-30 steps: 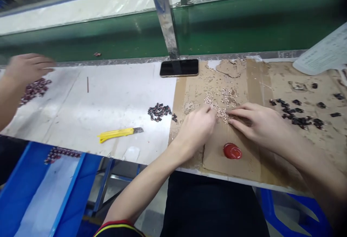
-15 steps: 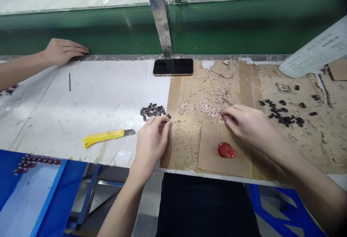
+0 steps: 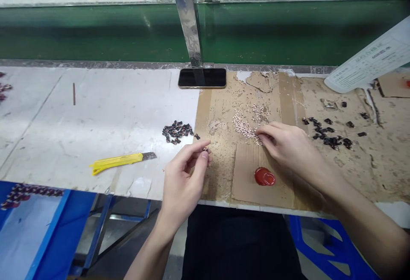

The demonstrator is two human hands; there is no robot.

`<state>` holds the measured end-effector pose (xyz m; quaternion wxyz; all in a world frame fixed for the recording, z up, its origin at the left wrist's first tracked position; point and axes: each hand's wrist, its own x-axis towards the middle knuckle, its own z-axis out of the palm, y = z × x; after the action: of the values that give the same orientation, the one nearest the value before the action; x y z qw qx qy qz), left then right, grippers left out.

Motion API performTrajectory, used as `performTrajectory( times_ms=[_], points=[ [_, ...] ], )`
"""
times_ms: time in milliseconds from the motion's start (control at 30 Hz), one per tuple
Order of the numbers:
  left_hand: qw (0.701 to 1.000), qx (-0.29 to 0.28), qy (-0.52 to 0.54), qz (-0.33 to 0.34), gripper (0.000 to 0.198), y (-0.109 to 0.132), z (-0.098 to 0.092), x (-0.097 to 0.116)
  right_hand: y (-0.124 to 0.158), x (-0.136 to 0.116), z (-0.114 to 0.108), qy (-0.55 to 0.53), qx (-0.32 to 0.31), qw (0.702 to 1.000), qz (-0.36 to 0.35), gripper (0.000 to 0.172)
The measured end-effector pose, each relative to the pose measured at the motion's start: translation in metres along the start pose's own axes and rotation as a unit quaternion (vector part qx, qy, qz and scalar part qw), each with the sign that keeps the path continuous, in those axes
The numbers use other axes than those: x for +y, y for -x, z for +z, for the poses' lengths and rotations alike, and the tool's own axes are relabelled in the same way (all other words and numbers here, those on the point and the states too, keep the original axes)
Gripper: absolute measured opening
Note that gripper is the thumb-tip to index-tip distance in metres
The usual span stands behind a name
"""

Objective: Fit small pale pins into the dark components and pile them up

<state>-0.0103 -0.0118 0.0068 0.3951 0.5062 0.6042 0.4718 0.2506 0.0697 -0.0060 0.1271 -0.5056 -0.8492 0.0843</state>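
1. In the head view, pinches a black piece between thumb and fingers of the left hand, over the brown cardboard.
2. Touches the pink bits with the bent fingertips of the right hand, drawn close together; cannot tell whether gripping one.
3. Looks partway along, judging by two groups: a tight black heap on the white part of the table, just beyond the left hand, and loose black pieces beyond the right forearm. Cannot tell which to call finished; seems to leave many pink bits unused.
4. Shows red paste on a cardboard square, nearer the front edge than the pink bits.
5. Crosses the front edge with both forearms; reaches the back edge near the phone.
6. Seems roomiest leftward, between black heap and thin stick; tighter near the yellow knife, with bare blade toward the left hand.
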Motion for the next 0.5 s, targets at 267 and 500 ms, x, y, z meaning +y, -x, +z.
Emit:
performTrajectory(
  times_ms=[267, 500],
  points=[
    [1.0, -0.017, 0.009, 0.012, 0.018, 0.002, 0.011, 0.003, -0.005, -0.002, 0.0, -0.004, 0.043, 0.999, 0.013, 0.017],
    [0.997, -0.053, -0.038, 0.031, 0.019, -0.006, 0.023, -0.001, -0.051, 0.0, 0.005, -0.005, -0.017, 0.993, -0.117, 0.046]
  ],
)
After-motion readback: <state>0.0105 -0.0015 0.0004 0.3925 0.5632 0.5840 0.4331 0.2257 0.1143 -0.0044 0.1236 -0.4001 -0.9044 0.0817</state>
